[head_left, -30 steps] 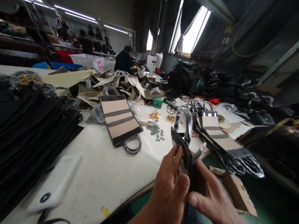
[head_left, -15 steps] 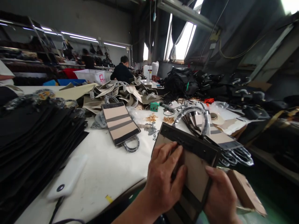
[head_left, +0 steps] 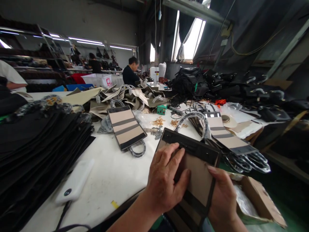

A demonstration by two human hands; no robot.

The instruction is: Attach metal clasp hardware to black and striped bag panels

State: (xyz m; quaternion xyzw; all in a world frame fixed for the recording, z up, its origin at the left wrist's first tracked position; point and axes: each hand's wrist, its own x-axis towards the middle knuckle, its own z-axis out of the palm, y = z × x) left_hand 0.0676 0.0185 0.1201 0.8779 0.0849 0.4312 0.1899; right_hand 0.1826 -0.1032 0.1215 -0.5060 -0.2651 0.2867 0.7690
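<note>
A beige bag panel (head_left: 196,177) with black bands and a dark border is tilted in front of me, its plastic-wrapped handle (head_left: 206,127) arching above the top edge. My left hand (head_left: 166,177) lies on the panel's face, fingers stretched toward the upper black band and thumb apart. My right hand (head_left: 223,196) grips the right edge, thumb on the face and the other fingers hidden behind. A similar bag panel (head_left: 126,127) with a wrapped handle lies on the table ahead.
Black bag pieces (head_left: 45,154) are stacked at left beside a white power bank (head_left: 75,182) with a cable. Ahead lie gold hardware (head_left: 158,121) and a green box (head_left: 162,109). More panels (head_left: 225,133) are piled at right, above a cardboard box (head_left: 262,199). A person (head_left: 129,75) sits beyond.
The held panel and both hands have shifted slightly left in view. The table and background have shifted slightly right. My right hand still grips the edge.
</note>
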